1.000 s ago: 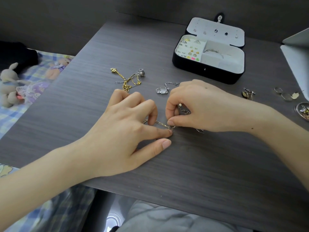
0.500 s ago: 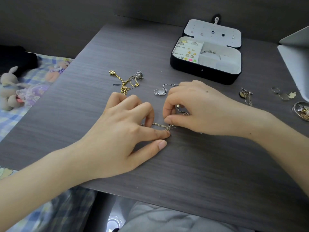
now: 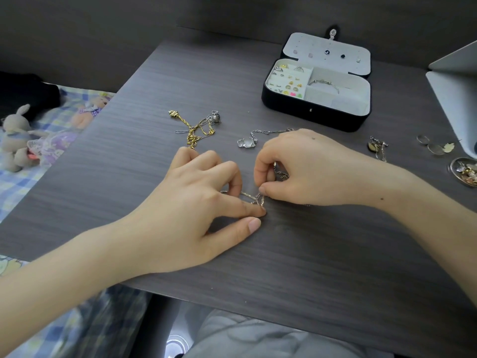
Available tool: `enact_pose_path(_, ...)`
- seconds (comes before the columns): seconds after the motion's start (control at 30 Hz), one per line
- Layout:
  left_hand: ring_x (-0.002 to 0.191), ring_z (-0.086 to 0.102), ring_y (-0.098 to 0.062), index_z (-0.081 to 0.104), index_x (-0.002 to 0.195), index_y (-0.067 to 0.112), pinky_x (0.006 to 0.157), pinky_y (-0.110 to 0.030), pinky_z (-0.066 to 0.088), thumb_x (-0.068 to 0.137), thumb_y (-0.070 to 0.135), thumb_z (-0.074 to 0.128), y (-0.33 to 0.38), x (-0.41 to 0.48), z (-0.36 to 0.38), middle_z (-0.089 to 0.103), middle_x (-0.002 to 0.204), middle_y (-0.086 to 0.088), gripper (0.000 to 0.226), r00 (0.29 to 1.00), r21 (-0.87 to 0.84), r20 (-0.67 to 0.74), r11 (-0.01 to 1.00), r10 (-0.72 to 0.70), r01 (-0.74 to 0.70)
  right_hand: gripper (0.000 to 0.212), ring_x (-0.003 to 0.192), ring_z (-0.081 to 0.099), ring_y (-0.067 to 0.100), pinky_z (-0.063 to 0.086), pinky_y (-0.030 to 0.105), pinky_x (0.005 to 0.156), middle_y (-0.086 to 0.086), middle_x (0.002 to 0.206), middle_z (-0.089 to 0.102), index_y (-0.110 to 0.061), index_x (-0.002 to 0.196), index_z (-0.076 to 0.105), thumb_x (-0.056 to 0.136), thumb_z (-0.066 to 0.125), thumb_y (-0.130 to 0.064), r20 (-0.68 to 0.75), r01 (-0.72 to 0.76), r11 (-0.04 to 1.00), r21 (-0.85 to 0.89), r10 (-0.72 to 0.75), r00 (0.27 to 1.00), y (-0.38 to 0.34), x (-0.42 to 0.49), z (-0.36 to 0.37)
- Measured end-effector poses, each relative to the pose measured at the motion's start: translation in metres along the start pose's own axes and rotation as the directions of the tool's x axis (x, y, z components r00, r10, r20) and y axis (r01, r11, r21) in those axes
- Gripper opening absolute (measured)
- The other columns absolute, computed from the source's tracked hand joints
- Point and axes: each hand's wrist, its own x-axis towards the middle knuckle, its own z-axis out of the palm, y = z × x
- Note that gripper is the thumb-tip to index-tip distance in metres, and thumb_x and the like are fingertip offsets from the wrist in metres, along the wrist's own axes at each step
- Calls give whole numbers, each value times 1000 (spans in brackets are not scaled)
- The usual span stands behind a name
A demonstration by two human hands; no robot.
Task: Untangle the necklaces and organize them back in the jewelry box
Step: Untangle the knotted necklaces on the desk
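on dark woodgrain table (image 3: pixel 309 254), jewelry box (image 3: pixel 309 111), tangled necklace (image 3: pixel 251 197)

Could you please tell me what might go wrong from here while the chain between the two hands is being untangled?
1. The right hand pinches the silver chain while the left hand presses it onto the table. A hard pull might tighten the knot or snap a link.
2. The pendant necklace lies just beyond the right hand, its chain running behind the knuckles, so it could get dragged in and snagged.
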Motion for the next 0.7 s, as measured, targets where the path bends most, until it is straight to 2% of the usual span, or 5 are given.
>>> enact_pose_path(0.23, 79, 45, -15, 70, 105, 44, 75, -34, 28, 92, 51, 42, 3, -1, 1, 52, 83, 7, 32, 999, 0, 47, 1000, -2, 2, 16, 74, 45, -4, 29, 21, 73, -17, 76, 55, -34, 85, 54, 79, 61, -21, 28, 10, 999, -41, -9, 1000, 0, -8, -1)
enact_pose_path(0.37, 78, 46, -17, 69, 109, 44, 74, -35, 30, 92, 52, 42, 4, -3, 2, 51, 83, 6, 32, 999, 7, 47, 1000, 9, -9, 12, 72, 44, -6, 30, 20, 76, -17, 77, 56, -35, 86, 56, 81, 62, -25, 30, 27, 999, -27, -27, 999, 0, -10, -3)
enact_pose_path(0.5, 76, 43, -16, 68, 111, 43, 74, -37, 31, 93, 51, 44, 4, -3, -1, 52, 83, 5, 31, 1000, 3, 1, 1000, 25, -25, 4, 71, 46, -6, 32, 12, 76, -15, 79, 61, -31, 86, 61, 84, 61, -28, 34, 51, 999, -5, -51, 998, 0, -8, -5)
enact_pose_path(0.63, 77, 42, -15, 71, 105, 41, 75, -37, 29, 92, 48, 48, 2, -3, -6, 53, 83, 6, 28, 998, -14, -54, 999, 46, -47, 2, 82, 51, 2, 35, 23, 83, -14, 79, 63, -30, 83, 63, 85, 63, -32, 60, 68, 998, -14, -67, 996, -1, -6, -3)
enact_pose_path(0.7, 76, 42, -15, 72, 104, 40, 74, -37, 29, 92, 48, 48, 2, -3, -6, 54, 83, 5, 28, 997, -8, -55, 999, 47, -47, 5, 85, 51, 3, 33, 24, 84, -14, 80, 61, -31, 82, 63, 84, 63, -34, 77, 71, 997, -23, -69, 995, -2, -6, -3)
